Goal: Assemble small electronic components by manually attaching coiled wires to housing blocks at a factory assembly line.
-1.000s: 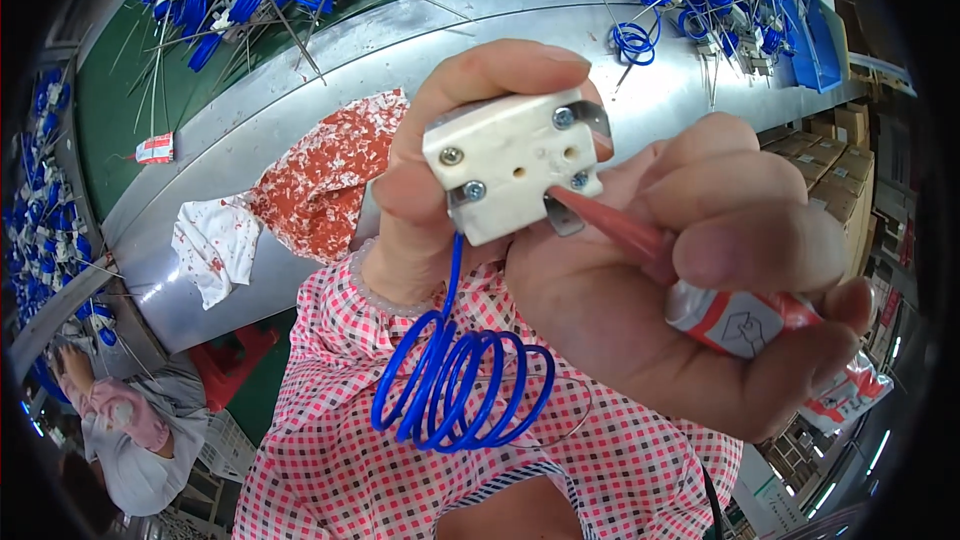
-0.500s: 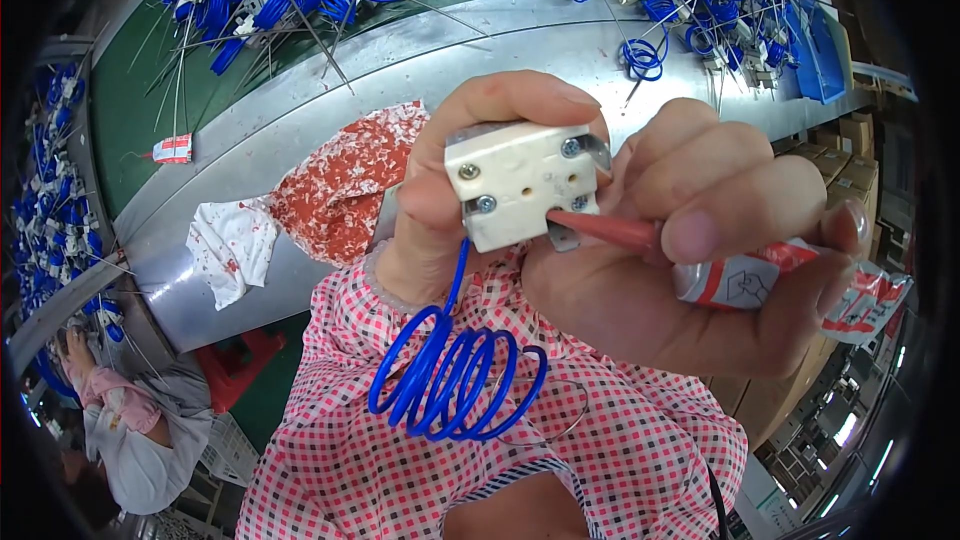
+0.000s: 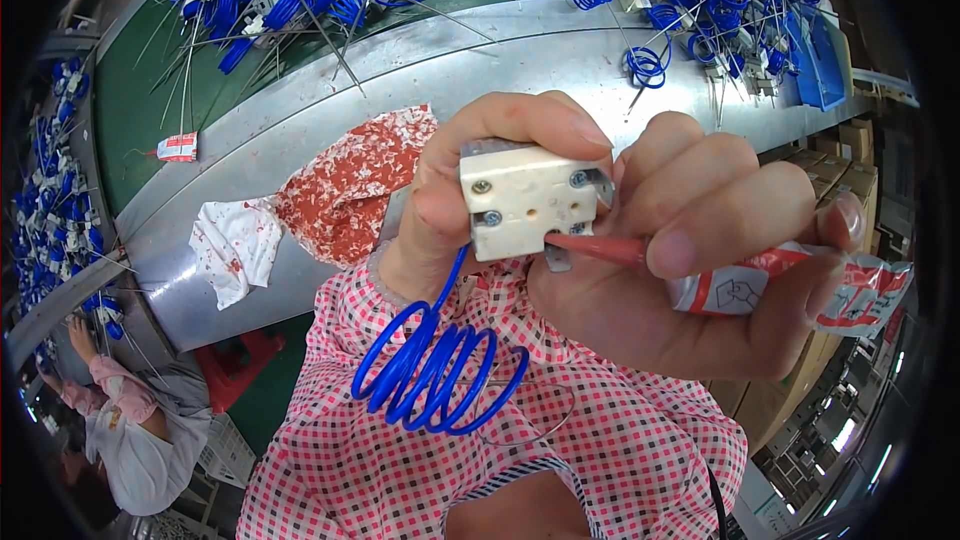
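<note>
Cream, blocky, screw-studded housing: gripped in left hand; coiled blue tubing hangs below. Red-and-white squeeze tube, red conical nozzle: grasped by right hand, tip at housing's lower edge. Advisable: housing steady, light squeeze.

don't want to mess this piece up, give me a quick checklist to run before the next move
1. White block held in the left hand: ok
2. Tube gripped in the right hand: ok
3. Red nozzle aimed at the block's lower edge: ok
4. Nozzle tip actually touching the block: cannot tell
5. Blue coil hanging below the block, away from the nozzle: ok
6. Anything coming out of the nozzle: cannot tell
</note>
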Demonstrator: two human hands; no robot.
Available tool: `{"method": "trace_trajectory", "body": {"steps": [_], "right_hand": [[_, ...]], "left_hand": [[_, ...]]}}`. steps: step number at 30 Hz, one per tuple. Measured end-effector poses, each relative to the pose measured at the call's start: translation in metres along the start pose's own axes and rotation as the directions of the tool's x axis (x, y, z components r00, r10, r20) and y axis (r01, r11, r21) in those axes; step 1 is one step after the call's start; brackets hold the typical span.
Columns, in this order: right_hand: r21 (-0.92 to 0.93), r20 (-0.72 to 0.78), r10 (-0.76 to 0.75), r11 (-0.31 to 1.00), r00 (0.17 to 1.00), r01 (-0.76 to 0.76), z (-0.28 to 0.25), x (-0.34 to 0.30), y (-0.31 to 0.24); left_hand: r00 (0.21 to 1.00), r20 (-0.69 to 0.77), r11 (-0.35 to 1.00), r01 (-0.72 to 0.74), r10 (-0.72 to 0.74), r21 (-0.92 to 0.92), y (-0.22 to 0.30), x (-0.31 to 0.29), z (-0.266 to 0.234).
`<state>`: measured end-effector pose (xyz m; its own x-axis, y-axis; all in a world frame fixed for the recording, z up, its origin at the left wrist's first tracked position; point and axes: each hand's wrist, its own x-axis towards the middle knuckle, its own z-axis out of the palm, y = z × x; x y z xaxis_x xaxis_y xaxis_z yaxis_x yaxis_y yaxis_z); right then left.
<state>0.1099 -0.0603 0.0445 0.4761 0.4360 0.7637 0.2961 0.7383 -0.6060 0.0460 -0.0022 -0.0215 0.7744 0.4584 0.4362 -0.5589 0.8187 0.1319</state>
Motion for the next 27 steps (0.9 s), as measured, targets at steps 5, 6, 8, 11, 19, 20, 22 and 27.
{"method": "trace_trajectory", "body": {"steps": [5,6,8,11,19,20,22,27], "right_hand": [[0.019,-0.086,-0.031,0.999,0.996,0.032,0.012,-0.001,0.001],[0.025,-0.128,-0.041,0.999,0.991,0.044,0.018,-0.002,0.001],[0.047,-0.212,-0.057,0.997,0.976,0.069,0.028,-0.003,0.006],[0.072,-0.297,-0.066,0.993,0.953,0.091,0.033,-0.005,0.013],[-0.002,-0.501,0.022,1.000,0.865,-0.027,0.039,0.003,0.016],[-0.012,-0.509,-0.018,1.000,0.861,0.014,0.042,0.007,0.020],[0.097,-0.719,-0.101,0.965,0.688,0.244,0.040,0.020,0.028],[-0.092,-0.888,-0.241,0.927,0.391,0.363,-0.033,0.048,-0.008]], "left_hand": [[0.993,-0.005,0.993,0.115,-0.116,-0.038,0.008,0.001,0.005],[0.993,-0.004,0.992,0.117,-0.117,-0.042,0.010,0.001,0.008],[0.976,-0.094,0.975,0.203,-0.194,0.087,0.019,0.002,0.015],[0.927,-0.250,0.903,0.341,-0.278,0.260,0.030,0.002,0.022],[0.977,-0.145,0.878,0.204,-0.156,0.434,0.025,0.001,-0.007],[0.987,-0.118,0.928,0.144,-0.110,0.343,0.021,0.004,-0.011],[0.981,-0.184,0.897,0.136,-0.062,0.422,0.023,0.005,-0.013],[0.999,-0.042,0.994,0.013,-0.009,0.107,0.040,0.082,0.004]]}}
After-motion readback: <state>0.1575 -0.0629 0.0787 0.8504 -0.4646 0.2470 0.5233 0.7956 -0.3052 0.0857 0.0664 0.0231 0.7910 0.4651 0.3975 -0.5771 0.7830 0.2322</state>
